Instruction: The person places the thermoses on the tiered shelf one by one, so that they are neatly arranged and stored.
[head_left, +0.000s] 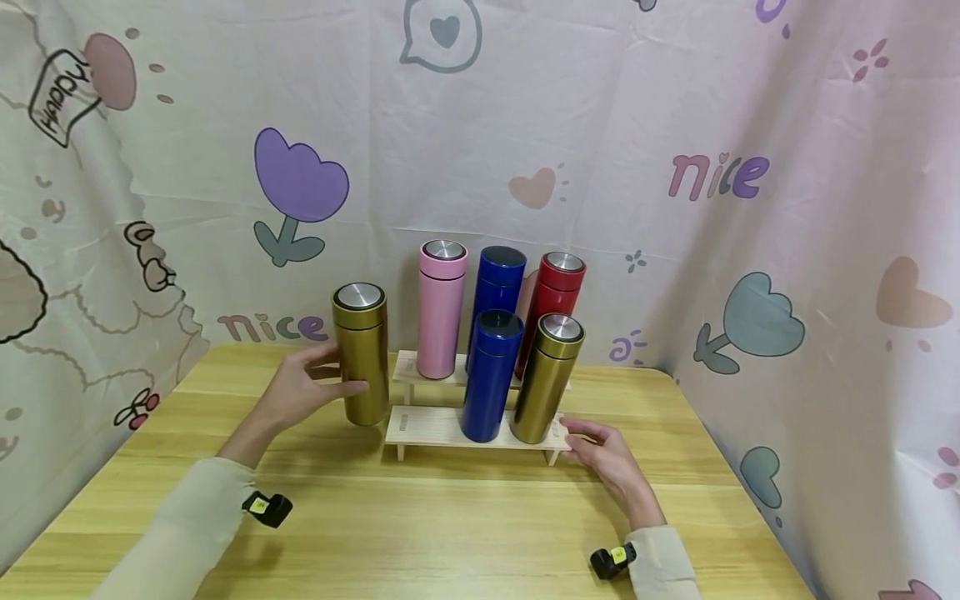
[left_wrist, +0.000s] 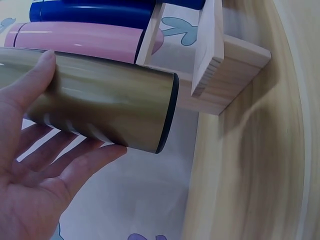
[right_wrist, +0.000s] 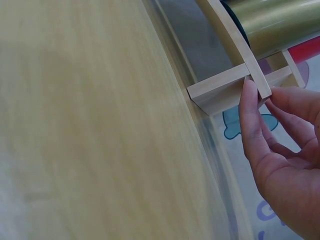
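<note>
My left hand (head_left: 303, 385) grips a gold thermos bottle (head_left: 363, 358) low on its body, just left of a two-tier wooden rack (head_left: 431, 425). In the left wrist view this gold bottle (left_wrist: 110, 97) is lifted, its dark base level with the rack's end. My right hand (head_left: 603, 454) pinches the right end of the rack's lower shelf; the right wrist view shows thumb and fingers on both faces of the board (right_wrist: 257, 80). On the lower shelf stand a blue bottle (head_left: 491, 375) and a second gold bottle (head_left: 547, 379), the gold one nearest that hand.
On the upper shelf behind stand a pink bottle (head_left: 441, 308), another blue bottle (head_left: 498, 275) and a red bottle (head_left: 558, 279). The rack sits toward the back of a wooden table (head_left: 420, 533). A printed curtain (head_left: 600, 108) hangs behind and along the sides.
</note>
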